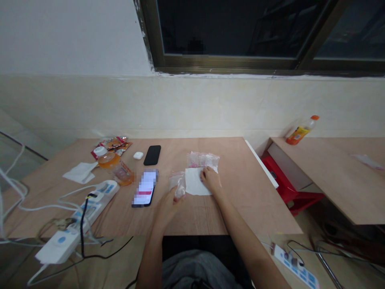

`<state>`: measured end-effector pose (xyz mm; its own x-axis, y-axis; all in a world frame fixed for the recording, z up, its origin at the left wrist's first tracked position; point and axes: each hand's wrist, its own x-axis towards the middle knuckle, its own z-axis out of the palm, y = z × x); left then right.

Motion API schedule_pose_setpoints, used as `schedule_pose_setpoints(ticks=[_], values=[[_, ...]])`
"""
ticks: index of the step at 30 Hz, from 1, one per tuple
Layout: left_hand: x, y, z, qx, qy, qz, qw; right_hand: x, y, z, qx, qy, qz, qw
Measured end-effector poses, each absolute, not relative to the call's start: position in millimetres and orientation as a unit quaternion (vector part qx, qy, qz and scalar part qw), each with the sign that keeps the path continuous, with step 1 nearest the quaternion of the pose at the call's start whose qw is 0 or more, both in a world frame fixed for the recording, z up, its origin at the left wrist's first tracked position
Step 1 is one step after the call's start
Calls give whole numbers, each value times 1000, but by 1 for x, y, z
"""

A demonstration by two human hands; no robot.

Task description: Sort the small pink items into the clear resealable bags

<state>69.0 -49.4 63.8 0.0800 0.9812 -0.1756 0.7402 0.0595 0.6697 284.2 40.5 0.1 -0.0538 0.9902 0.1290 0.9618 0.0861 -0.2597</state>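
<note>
A small clear zip bag (179,179) is at the fingertips of my left hand (170,202), whose thumb and fingers close on its lower part. To the right a sheet of white paper (194,184) lies flat on the table. My right hand (211,179) rests over the paper's right side with its fingers bent and drawn together; whatever is between them is too small to make out. Just beyond the paper lie more clear zip bags (194,158), with small pinkish contents in the left one.
Left of my hands are a lit phone (146,186), a black phone (152,155), a white earphone case (138,155), an orange drink bottle (116,166), snack wrappers (116,143), tissue (80,172) and a power strip (96,206) with cables. A red stool (281,184) stands between the tables.
</note>
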Motion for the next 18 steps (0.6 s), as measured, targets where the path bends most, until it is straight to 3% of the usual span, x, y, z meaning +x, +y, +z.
schedule_pose_setpoints(ticks=[12, 18], values=[[94, -40, 62, 712, 603, 207, 293, 284, 40, 0, -671, -722, 49, 162], [119, -31, 58, 751, 564, 204, 277, 289, 41, -7, -665, -688, 84, 279]])
